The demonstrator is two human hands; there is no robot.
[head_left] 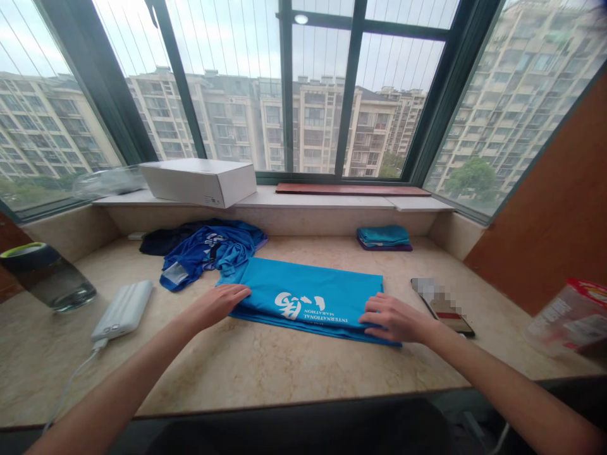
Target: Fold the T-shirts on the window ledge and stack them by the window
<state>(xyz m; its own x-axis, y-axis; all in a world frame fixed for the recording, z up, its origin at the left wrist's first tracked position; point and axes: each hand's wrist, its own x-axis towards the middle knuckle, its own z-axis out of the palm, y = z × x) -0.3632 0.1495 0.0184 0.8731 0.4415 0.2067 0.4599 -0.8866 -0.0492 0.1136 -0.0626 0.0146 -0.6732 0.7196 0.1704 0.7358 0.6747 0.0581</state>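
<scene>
Here, left hand [222, 304], right hand [391, 318], each grip holding blue cloth [303, 287], crumpled clothes [196, 253] behind, phone [443, 306] nearby

Bare forearms [142, 376] stretched forward, angled inward
Left hand [227, 300] back-up, fingers together pointing right; right hand [392, 318] back-up, fingers slightly spread, pointing left.

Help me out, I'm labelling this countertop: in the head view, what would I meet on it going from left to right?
Water bottle, white power bank, crumpled blue clothing, folded blue garment printed INTERNATIONAL MARATHON, smartphone, clear plastic container with a red top.
</scene>
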